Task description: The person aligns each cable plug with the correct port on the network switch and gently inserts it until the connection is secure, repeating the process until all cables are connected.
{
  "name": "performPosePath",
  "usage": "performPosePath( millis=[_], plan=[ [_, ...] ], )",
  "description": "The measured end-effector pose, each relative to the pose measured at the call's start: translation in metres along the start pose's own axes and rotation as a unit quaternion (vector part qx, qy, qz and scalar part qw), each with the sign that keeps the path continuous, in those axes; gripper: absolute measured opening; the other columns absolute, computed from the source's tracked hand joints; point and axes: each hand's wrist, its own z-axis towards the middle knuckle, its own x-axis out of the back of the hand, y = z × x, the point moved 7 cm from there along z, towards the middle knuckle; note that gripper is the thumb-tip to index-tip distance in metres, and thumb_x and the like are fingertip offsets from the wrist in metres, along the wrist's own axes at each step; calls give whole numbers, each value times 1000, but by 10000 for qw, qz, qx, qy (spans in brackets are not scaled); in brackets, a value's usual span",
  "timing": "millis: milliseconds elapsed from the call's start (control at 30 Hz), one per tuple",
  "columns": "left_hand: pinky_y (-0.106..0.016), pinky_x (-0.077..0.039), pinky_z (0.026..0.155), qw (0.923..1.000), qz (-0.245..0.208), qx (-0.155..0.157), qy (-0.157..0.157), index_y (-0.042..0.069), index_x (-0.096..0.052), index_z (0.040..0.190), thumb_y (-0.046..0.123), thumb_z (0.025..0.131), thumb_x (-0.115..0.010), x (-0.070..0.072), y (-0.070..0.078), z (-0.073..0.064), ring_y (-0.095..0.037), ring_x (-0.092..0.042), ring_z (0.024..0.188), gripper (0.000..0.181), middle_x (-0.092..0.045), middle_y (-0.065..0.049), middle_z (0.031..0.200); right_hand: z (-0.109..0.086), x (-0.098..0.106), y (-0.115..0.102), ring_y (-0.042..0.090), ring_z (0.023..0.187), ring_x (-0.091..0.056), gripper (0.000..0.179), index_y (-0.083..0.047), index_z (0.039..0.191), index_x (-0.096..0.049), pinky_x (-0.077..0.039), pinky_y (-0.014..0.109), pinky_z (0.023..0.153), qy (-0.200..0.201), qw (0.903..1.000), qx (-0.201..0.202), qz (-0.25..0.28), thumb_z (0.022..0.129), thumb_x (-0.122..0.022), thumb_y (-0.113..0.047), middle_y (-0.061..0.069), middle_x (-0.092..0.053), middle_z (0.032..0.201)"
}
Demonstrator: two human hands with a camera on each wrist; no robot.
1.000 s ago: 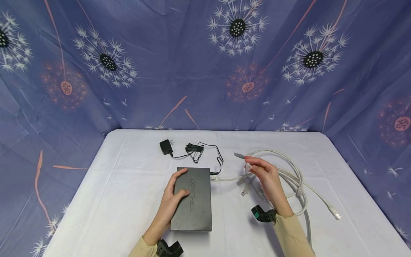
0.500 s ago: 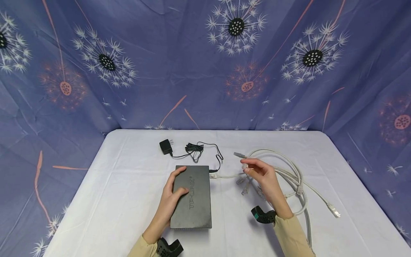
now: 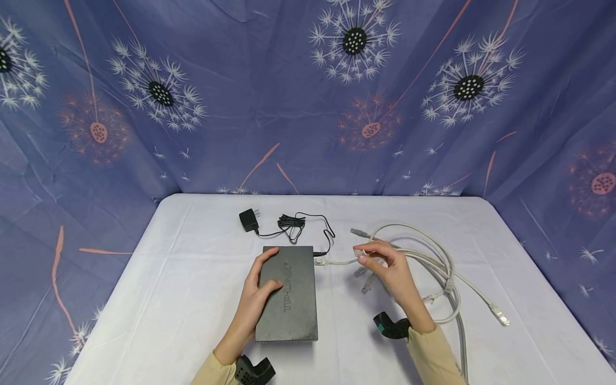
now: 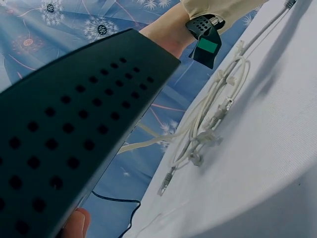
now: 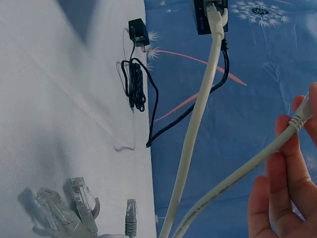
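Note:
My left hand (image 3: 250, 302) grips the left side of a dark TP-LINK network switch (image 3: 295, 318), thumb on its top. In the left wrist view the switch's perforated side (image 4: 74, 124) stands raised over the table, with one left fingertip (image 4: 75, 223) at its edge. A white Ethernet cable plug (image 3: 320, 261) sits in the switch's right side, beside a black power plug (image 3: 320, 253). Just to the right, my right hand (image 3: 397, 275) pinches another Ethernet cable's clear plug (image 3: 360, 253) between thumb and fingers. Its pale cable (image 5: 247, 171) runs down from that hand.
A coil of pale and grey network cables (image 3: 449, 267) lies at right, several loose plugs around it, among them a grey plug (image 3: 359, 233) and a far-right plug (image 3: 501, 316). Behind the switch are a black power adapter (image 3: 248, 220) and its bundled cord (image 3: 291, 221).
My right hand has moved left and slightly nearer with the plug, towards the switch. The switch has tilted slightly in my left hand, so its lettering reads more plainly.

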Motion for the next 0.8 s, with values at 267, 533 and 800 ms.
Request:
performPosePath(
  millis=[267,533,800],
  plan=[
    [-41,-30,96,10000,-31,-33,58,29,-47,138,-2,81,-54,1,1,2,-21,-40,119,65,-41,1,141,-1,-9,-37,13,100,-55,20,1,103,-71,-39,28,89,-17,9970,187,-750,83,-67,5,11,-66,99],
    [-43,-28,97,9999,-27,1,101,32,-47,138,0,81,-55,1,3,2,-20,-40,120,65,-41,3,141,-3,-17,-54,18,93,-57,24,5,102,-70,-41,27,79,21,9893,945,-1112,80,-66,12,12,-64,96],
    [-43,-28,97,9999,-147,-21,84,30,-47,138,-1,82,-54,0,6,2,-20,-40,120,65,-41,2,141,-4,-24,-61,21,86,-58,27,8,101,-69,-43,28,73,-117,9868,1256,-1019,76,-67,17,15,-65,94]
  ],
)
